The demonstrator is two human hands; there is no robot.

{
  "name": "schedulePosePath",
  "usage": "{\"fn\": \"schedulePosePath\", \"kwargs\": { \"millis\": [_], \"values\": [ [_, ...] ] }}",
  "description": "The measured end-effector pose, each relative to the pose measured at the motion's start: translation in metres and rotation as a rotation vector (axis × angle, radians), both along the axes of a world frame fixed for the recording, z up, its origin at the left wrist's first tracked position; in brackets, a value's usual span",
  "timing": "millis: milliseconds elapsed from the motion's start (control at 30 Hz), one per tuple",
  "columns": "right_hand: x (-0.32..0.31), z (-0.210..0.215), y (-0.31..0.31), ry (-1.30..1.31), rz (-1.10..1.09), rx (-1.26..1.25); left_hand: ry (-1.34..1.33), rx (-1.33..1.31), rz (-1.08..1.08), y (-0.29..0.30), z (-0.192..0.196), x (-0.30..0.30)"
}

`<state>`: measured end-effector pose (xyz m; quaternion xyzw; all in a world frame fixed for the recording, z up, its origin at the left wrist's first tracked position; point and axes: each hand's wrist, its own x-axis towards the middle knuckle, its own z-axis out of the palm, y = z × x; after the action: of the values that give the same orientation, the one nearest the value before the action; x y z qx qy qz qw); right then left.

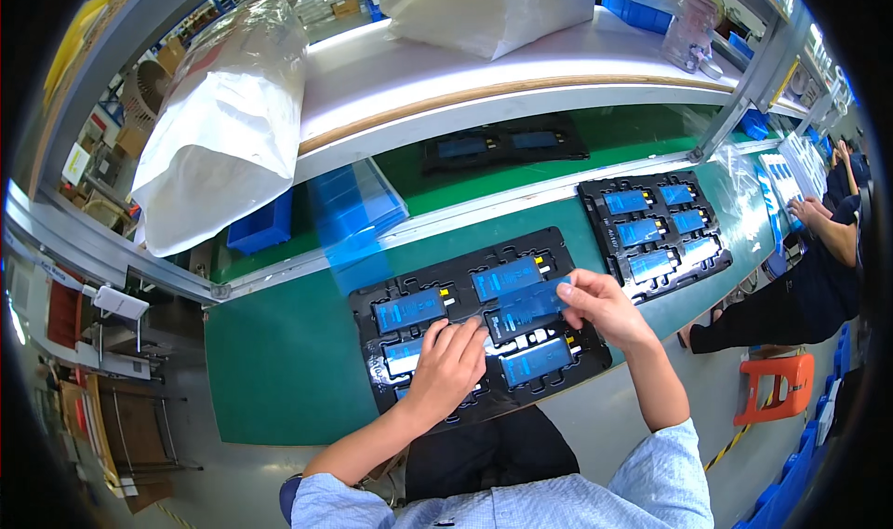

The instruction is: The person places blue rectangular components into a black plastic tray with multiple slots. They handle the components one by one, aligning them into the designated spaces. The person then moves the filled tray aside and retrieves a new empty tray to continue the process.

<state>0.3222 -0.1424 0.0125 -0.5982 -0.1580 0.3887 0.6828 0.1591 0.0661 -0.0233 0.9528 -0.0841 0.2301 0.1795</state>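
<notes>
A black moulded tray [474, 398] lies in front of me, holding several flat blue-faced batteries with small tabs, among them an upper left battery [409, 311] and a lower right battery [537, 361]. My right hand [600, 308] pinches the corner of a translucent blue film [544, 302] between thumb and fingers. The film's other end overlaps a battery in the middle right pocket; how far it sticks there cannot be made out. My left hand [449, 366] lies over the tray's left middle pocket, fingers stretched, fingertips beside that film. It partly hides the batteries under it.
A second black tray [609, 241] with blue batteries lies to the right on the green table [270, 361]. Blue film sheets [358, 203] lie behind. A white shelf [521, 78] carries large bags. At far right sits another person [823, 250] near an orange stool [775, 387].
</notes>
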Motion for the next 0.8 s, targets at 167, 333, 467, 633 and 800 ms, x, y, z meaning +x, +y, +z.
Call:
{"fn": "schedulePosePath", "kwargs": {
  "millis": [167,333,467,633,800],
  "values": [
    [-0.002,-0.009,0.002,-0.199,-0.017,-0.270,-0.005,-0.024,-0.005,0.001,0.001,0.001],
    [-0.006,-0.021,0.006,-0.324,-0.028,-0.363,-0.006,-0.021,-0.001,0.000,0.001,0.001],
    [-0.009,-0.016,0.010,-0.334,-0.029,-0.399,-0.001,-0.035,0.002,0.000,0.001,0.001],
    [-0.011,-0.010,0.012,-0.348,-0.014,-0.428,0.001,-0.035,0.003,-0.001,0.000,0.001],
    [-0.010,-0.006,0.013,-0.358,0.000,-0.457,0.008,-0.033,0.002,-0.001,0.000,0.001]
  ]
}}
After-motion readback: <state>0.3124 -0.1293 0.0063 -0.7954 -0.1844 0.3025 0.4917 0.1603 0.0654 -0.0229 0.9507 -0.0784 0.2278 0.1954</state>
